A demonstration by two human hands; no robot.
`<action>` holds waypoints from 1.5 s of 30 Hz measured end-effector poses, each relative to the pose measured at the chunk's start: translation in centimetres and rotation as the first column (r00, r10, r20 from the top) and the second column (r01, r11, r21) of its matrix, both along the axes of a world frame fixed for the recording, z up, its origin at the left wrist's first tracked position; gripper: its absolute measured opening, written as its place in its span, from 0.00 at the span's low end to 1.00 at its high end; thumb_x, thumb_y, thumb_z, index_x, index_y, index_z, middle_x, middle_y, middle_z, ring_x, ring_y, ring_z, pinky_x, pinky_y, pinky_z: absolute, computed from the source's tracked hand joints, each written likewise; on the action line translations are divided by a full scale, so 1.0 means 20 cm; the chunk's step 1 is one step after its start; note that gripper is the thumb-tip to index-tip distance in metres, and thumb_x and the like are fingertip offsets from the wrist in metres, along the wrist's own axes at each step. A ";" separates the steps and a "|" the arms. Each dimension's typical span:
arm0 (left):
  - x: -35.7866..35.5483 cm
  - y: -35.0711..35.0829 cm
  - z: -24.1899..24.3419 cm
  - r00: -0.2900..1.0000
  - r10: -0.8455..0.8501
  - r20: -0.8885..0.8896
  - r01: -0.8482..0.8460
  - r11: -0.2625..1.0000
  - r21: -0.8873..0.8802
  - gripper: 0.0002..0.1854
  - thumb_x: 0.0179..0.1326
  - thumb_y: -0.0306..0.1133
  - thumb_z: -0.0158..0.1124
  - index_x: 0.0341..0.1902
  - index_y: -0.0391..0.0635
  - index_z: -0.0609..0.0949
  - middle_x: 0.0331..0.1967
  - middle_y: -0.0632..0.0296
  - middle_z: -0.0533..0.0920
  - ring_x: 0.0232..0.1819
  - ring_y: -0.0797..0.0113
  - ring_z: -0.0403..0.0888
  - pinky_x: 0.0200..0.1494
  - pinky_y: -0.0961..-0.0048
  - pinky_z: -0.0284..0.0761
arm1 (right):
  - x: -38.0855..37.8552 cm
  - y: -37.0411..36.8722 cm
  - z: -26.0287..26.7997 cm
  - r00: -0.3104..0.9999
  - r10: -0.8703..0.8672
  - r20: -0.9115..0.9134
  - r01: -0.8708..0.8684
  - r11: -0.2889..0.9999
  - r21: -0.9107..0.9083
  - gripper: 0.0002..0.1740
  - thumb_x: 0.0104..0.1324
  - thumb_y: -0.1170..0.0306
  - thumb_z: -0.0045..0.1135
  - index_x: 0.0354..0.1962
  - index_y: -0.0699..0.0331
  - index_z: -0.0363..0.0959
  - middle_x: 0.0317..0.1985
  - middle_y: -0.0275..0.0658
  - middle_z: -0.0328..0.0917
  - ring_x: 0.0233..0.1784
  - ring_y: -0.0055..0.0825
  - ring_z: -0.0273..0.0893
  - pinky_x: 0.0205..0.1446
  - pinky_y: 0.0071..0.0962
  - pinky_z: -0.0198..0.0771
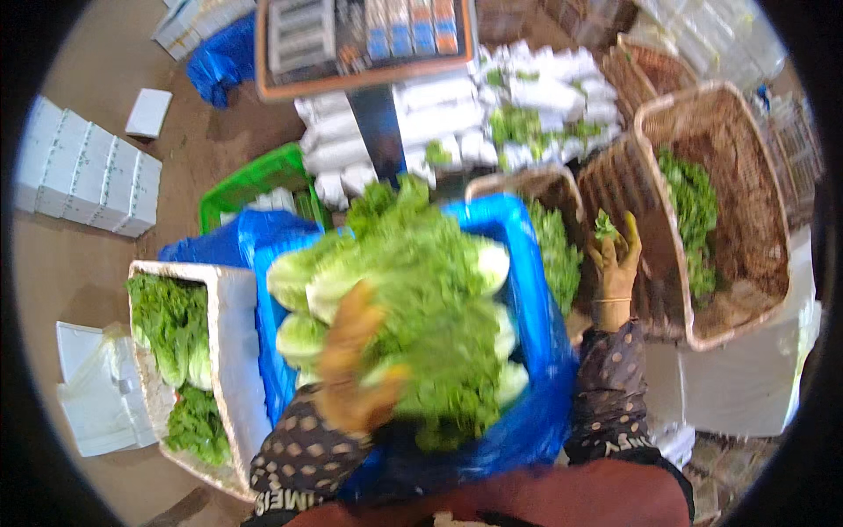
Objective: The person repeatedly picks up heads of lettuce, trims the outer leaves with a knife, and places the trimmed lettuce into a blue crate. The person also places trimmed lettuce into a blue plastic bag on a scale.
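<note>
Before me stands a crate lined with blue plastic (537, 263), heaped with heads of leafy greens (428, 309) that look like lettuce, pale butts facing outward on both sides. My left hand (355, 369), yellow-stained or gloved and blurred, is over the left side of the heap, thumb and fingers apart. Whether it presses on the heads is unclear. Off to the right, my right hand (616, 270) is raised beside a brown plastic basket (672, 329). A small leaf scrap (604, 225) is at its fingertips; whether they pinch it cannot be made out.
A foam box (234, 349) with more greens adjoins the crate's left side. Beyond the crate are a scale display (369, 46) on a post, white wrapped bundles (448, 105) and a green crate (253, 178). Loose leaves lie in a smaller basket (527, 176). White boxes (92, 171) stand far left.
</note>
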State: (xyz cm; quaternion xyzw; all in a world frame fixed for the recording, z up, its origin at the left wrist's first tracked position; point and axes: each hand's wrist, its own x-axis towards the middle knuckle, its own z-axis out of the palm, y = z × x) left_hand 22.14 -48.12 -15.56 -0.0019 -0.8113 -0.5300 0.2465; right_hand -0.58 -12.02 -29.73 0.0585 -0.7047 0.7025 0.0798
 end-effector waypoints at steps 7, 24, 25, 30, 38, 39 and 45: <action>0.01 -1.43 -0.83 0.728 0.503 0.465 -0.662 0.691 0.289 0.28 0.81 0.49 0.46 0.65 0.36 0.78 0.58 0.54 0.82 0.60 0.62 0.79 0.68 0.64 0.71 | -0.61 -0.15 -0.98 0.996 -0.065 -0.053 0.084 0.790 0.607 0.07 0.72 0.70 0.61 0.43 0.64 0.80 0.35 0.38 0.84 0.39 0.29 0.80 0.47 0.34 0.77; -0.18 -1.38 -0.67 0.858 0.396 0.327 -0.495 0.807 0.322 0.26 0.70 0.41 0.62 0.63 0.34 0.77 0.55 0.48 0.84 0.53 0.54 0.83 0.63 0.54 0.76 | -0.54 -0.65 -0.02 0.854 0.328 0.403 -0.472 0.814 0.339 0.16 0.72 0.69 0.63 0.54 0.68 0.80 0.48 0.43 0.86 0.53 0.32 0.80 0.59 0.34 0.76; -0.16 -1.39 -0.59 0.847 0.428 0.314 -0.515 0.806 0.291 0.26 0.69 0.40 0.63 0.64 0.34 0.77 0.54 0.48 0.84 0.52 0.53 0.83 0.63 0.53 0.76 | -0.53 -0.62 0.04 0.845 0.399 0.355 -0.392 0.915 -0.095 0.11 0.69 0.74 0.64 0.48 0.66 0.81 0.44 0.43 0.86 0.49 0.32 0.82 0.55 0.34 0.78; 0.09 -1.27 0.27 0.921 0.332 -0.205 -0.127 0.752 0.647 0.24 0.56 0.19 0.59 0.60 0.43 0.77 0.46 0.59 0.81 0.44 0.66 0.80 0.53 0.73 0.77 | -0.60 -0.36 0.66 0.845 0.525 -0.102 -0.532 0.808 -0.254 0.13 0.53 0.89 0.64 0.36 0.67 0.80 0.32 0.40 0.86 0.31 0.31 0.83 0.39 0.31 0.82; 0.94 -0.72 0.61 0.950 0.312 0.011 -0.301 0.906 0.296 0.33 0.41 0.06 0.51 0.55 0.38 0.80 0.44 0.54 0.84 0.42 0.65 0.84 0.42 0.72 0.83 | 0.34 0.03 1.74 0.933 0.250 -0.257 -0.287 0.951 -0.113 0.10 0.71 0.76 0.62 0.48 0.67 0.83 0.47 0.39 0.86 0.53 0.22 0.80 0.58 0.25 0.74; 0.99 -0.67 0.55 0.964 0.264 -0.031 -0.245 0.929 0.276 0.32 0.42 0.06 0.51 0.55 0.38 0.79 0.45 0.54 0.84 0.43 0.63 0.84 0.42 0.71 0.84 | 0.53 0.05 1.91 0.888 0.312 -0.339 -0.336 0.942 -0.014 0.12 0.72 0.75 0.60 0.51 0.67 0.82 0.47 0.39 0.86 0.53 0.24 0.80 0.61 0.27 0.74; 1.12 -0.26 0.40 0.978 0.187 0.094 -0.205 0.948 0.245 0.22 0.58 0.12 0.55 0.57 0.37 0.80 0.51 0.54 0.85 0.52 0.63 0.85 0.52 0.70 0.82 | 1.43 0.21 2.67 0.194 0.590 -0.784 -0.039 0.803 0.594 0.11 0.62 0.69 0.63 0.42 0.64 0.82 0.42 0.46 0.86 0.45 0.40 0.84 0.51 0.35 0.77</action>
